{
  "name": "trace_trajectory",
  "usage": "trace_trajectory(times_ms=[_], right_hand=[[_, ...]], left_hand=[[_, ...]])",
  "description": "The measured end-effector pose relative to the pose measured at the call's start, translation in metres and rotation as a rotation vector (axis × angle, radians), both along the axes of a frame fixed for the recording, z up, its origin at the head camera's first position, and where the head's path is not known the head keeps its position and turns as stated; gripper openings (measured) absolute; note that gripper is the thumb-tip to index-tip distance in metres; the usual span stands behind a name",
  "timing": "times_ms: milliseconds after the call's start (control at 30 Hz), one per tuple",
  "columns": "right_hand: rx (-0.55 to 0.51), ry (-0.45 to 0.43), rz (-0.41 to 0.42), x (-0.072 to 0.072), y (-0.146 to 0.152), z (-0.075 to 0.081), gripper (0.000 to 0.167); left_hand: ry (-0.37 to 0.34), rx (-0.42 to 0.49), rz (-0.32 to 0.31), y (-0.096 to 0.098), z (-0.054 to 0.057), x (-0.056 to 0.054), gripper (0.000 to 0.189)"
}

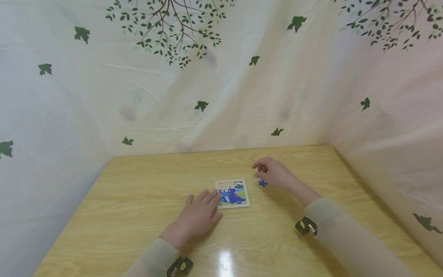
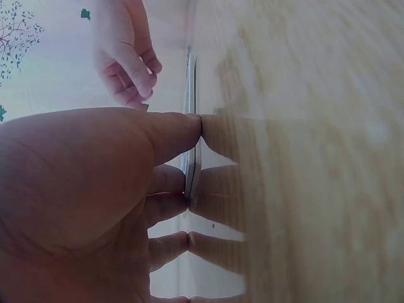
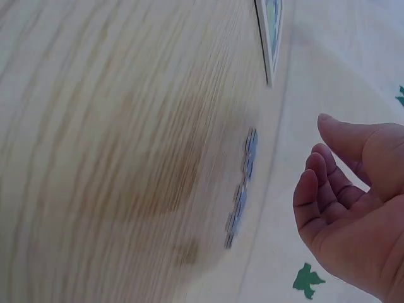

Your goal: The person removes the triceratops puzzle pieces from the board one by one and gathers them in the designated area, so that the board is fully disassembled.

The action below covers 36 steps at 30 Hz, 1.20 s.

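Observation:
A square jigsaw puzzle (image 1: pixel 232 197) in a pale frame lies on the table, showing a blue-purple dinosaur; its upper left part is bare board. Spread fingers of my left hand (image 1: pixel 199 215) rest along the frame's left edge, thumb on the wood below its corner. Up and to the right, my right hand (image 1: pixel 275 173) hovers with loosely bent fingers and nothing between them. Just under it lies a blue jigsaw piece (image 1: pixel 263 183), partly covered by the hand in the head view. The right wrist view shows blue pieces (image 3: pixel 243 183) flat on the wood, apart from the fingers.
The wooden table (image 1: pixel 138 192) ends at the back against a pale hanging sheet (image 1: pixel 166 115) printed with leaves and branches. More of this sheet stands on the left and right sides. Each wrist wears a small dark device (image 1: pixel 306 226).

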State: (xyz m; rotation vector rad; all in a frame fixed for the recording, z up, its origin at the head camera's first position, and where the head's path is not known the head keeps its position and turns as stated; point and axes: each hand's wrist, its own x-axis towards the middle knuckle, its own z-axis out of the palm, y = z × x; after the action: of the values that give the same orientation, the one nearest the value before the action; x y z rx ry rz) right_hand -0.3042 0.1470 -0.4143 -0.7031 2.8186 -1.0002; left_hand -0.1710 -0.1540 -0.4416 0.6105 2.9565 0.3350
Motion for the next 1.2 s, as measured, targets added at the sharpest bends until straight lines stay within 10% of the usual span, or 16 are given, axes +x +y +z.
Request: trace_trajectory(times_ms=[1200], right_hand=[[0.289,0.082,0.298,-0.002,-0.043,-0.017,0.029]], left_hand=[[-0.002,-0.010,0.008,0.001,0.000,-0.001,0.066]])
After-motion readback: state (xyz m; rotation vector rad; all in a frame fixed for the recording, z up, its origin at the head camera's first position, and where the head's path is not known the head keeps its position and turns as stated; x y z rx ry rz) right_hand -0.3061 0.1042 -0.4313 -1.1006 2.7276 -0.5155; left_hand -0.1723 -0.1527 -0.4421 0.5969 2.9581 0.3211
